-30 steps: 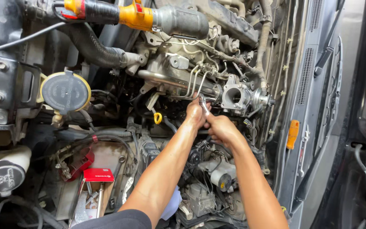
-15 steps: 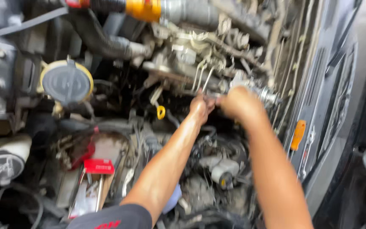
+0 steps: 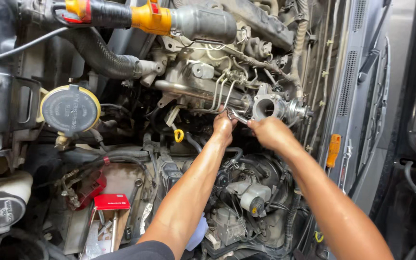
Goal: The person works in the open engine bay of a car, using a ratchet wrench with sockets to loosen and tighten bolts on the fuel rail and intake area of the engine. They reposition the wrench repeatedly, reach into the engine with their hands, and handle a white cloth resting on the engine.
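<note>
We held a small metal wrench just below the round throttle opening, left hand and right hand both closed on it. Half a second earlier our right hand was higher and blurred. Hoses, a yellow-rimmed reservoir cap and a red box crowded the engine bay.

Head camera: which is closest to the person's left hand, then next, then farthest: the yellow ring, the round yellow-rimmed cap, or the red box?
From the left hand:
1. Yellow ring, just to its left.
2. Red box, lower left.
3. Round yellow-rimmed cap, far left.
</note>
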Demonstrator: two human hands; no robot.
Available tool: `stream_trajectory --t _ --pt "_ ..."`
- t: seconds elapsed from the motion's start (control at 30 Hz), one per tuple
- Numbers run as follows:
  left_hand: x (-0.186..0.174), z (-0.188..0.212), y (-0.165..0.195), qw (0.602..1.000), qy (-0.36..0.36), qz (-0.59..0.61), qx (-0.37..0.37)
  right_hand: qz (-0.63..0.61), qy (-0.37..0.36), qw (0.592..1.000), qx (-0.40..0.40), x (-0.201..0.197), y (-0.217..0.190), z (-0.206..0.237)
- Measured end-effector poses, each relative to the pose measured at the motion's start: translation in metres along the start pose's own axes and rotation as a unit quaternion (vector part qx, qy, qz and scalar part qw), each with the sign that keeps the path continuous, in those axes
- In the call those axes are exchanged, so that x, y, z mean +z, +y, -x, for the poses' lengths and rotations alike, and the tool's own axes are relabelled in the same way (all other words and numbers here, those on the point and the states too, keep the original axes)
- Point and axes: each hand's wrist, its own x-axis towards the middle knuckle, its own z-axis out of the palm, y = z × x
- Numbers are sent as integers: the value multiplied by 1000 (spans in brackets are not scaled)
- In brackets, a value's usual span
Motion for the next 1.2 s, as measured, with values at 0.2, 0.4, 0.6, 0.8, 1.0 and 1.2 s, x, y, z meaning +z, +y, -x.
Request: stream_trajectory --t 0.2,0.4,0.6,0.8,1.0,1.2 --pt "-5 -7 -6 1000 14 18 15 -109 66 990 65 34 -11 26" --pt "5 0 1 996 75 -53 -21 -156 73 983 66 48 -7 26" --pt "19 16 23 990 73 -119 -29 -252 -191 945 84 -7 -10 3" --pt "17 6 12 997 57 -48 -4 -366 -252 879 171 -12 -20 7" --pt "16 1 10 992 108 -30 57 -418 -164 876 174 16 -29 19" --pt "17 2 10 987 106 -49 106 -469 -125 864 132 35 -24 26"
